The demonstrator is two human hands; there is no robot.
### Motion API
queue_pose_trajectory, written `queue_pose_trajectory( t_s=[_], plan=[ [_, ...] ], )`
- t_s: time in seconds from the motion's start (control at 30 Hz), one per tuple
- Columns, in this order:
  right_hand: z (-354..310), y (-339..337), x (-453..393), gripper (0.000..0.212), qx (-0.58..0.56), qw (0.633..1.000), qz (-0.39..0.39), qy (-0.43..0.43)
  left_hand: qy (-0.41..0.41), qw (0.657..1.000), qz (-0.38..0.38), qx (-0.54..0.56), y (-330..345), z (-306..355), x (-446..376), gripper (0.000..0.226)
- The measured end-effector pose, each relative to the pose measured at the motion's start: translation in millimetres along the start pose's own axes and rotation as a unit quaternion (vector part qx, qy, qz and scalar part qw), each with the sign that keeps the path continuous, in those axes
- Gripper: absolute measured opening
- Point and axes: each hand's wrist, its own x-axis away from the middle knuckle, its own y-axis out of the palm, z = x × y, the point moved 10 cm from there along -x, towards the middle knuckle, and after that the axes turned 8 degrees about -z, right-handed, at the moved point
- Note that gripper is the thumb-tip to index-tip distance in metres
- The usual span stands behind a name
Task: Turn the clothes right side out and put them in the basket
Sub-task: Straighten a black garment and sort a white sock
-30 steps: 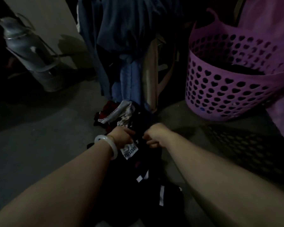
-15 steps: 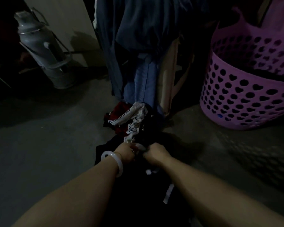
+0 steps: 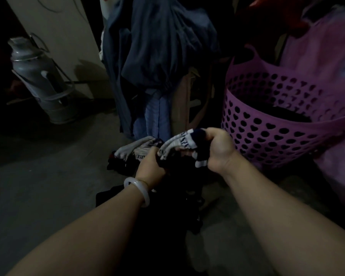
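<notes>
At the middle of the frame we hold a dark garment [image 3: 179,166] with a grey lettered band, bunched just above the pile of clothes [image 3: 131,152] on the floor. Our right hand [image 3: 217,150] is clenched on the band; our left hand [image 3: 150,166], wearing a bangle, grips the dark cloth below. We judge the turning is underway. Next comes pulling the fabric through, then lifting it right to the purple basket [image 3: 287,140].

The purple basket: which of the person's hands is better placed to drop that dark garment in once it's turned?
Probably the right hand. It grips the dark garment at its banded edge, close beside the purple basket. The left hand also holds the garment but is farther from the basket.
</notes>
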Motion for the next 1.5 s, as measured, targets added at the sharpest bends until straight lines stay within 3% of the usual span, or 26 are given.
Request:
queue_pose_trajectory(
  t_s=[0.13, 0.2, 0.27, 0.37, 0.43, 0.5, 0.53, 0.57, 0.63, 0.7, 0.77, 0.83, 0.9, 1.0, 1.1, 1.17, 1.27, 1.33, 1.43, 1.5],
  plan=[
    [-58.9, -14.3, 22.6, 0.028, -0.092, 0.99, -0.024, -0.105, 0.025, 0.996, 0.008, -0.083, 7.2, 27.5, -4.6, 0.046],
    [-80.6, -30.1, 32.8, 0.028, -0.14, 0.977, -0.026, -0.155, 0.017, 0.995, -0.005, -0.095, 14.0, 33.8, -7.8, 0.027],
    [-94.3, -49.5, 40.2, 0.025, -0.146, 0.973, -0.02, -0.179, -0.027, 0.999, -0.02, -0.001, 16.6, 31.3, -7.8, 0.016],
    [-89.6, -75.3, 43.8, 0.03, -0.064, 0.99, 0.019, -0.123, -0.08, 0.979, -0.049, 0.179, 19.7, 40.1, -6.6, 0.02],
    [-72.3, -95.6, 46.3, 0.025, 0.099, 0.99, 0.096, -0.031, -0.08, 0.969, -0.072, 0.221, 18.5, 61.3, -6.0, 0.02],
    [-65.1, -104.4, 48.4, 0.016, 0.345, 0.928, 0.134, 0.035, -0.074, 0.964, -0.102, 0.235, 19.2, 82.2, -6.8, 0.015],
    [-61.5, -97.6, 45.8, 0.024, 0.416, 0.902, 0.108, 0.043, -0.07, 0.961, -0.119, 0.241, 20.1, 92.4, -6.4, 0.014],
    [-57.3, -87.5, 43.2, 0.042, 0.44, 0.895, 0.064, 0.042, -0.069, 0.956, -0.135, 0.252, 21.6, 102.4, -5.0, 0.017],
    [-51.2, -55.4, 40.8, 0.071, 0.393, 0.917, -0.058, 0.023, -0.066, 0.938, -0.171, 0.294, 27.0, 120.5, -3.4, 0.02],
    [-48.1, -27.6, 40.3, 0.074, 0.403, 0.905, -0.134, -0.003, -0.053, 0.909, -0.217, 0.351, 33.1, 139.4, 0.6, 0.021],
    [-55.9, -30.1, 37.9, 0.055, 0.415, 0.907, -0.074, -0.027, -0.021, 0.885, -0.243, 0.396, 35.1, 154.7, 1.6, 0.025],
    [-61.3, -49.0, 39.5, 0.032, 0.333, 0.942, 0.017, -0.023, 0.02, 0.873, -0.251, 0.417, 31.6, 161.9, -2.2, 0.026],
    [-56.3, -65.9, 42.4, 0.027, 0.186, 0.981, 0.054, 0.006, 0.035, 0.903, -0.25, 0.347, 28.2, 155.6, -3.9, 0.03],
    [-53.7, -81.6, 43.4, 0.036, 0.071, 0.995, 0.067, 0.026, 0.008, 0.942, -0.296, 0.156, 41.3, 131.3, 4.7, 0.011],
    [-58.0, -87.9, 43.6, 0.042, 0.067, 0.996, 0.058, 0.023, -0.001, 0.957, -0.244, 0.156, 33.9, 121.3, 1.0, 0.014],
    [-55.1, -93.0, 45.2, 0.034, 0.076, 0.995, 0.056, 0.043, 0.022, 0.965, -0.187, 0.181, 17.9, 128.3, -4.1, 0.021],
    [-56.9, -109.2, 52.5, 0.024, 0.255, 0.958, 0.113, 0.067, 0.049, 0.96, -0.159, 0.227, 4.0, 142.5, -3.8, 0.024],
    [-65.9, -103.0, 50.8, 0.044, 0.345, 0.933, 0.099, 0.033, 0.059, 0.949, -0.181, 0.252, 5.1, 153.7, 1.4, 0.022],
    [-72.4, -58.6, 47.0, 0.095, 0.372, 0.927, -0.046, -0.029, 0.061, 0.939, -0.218, 0.257, 14.1, 167.9, 7.4, 0.03],
    [-68.0, -38.3, 44.1, 0.091, 0.446, 0.89, -0.089, -0.036, 0.065, 0.931, -0.231, 0.275, 18.7, 175.0, 11.5, 0.033]
  ],
)
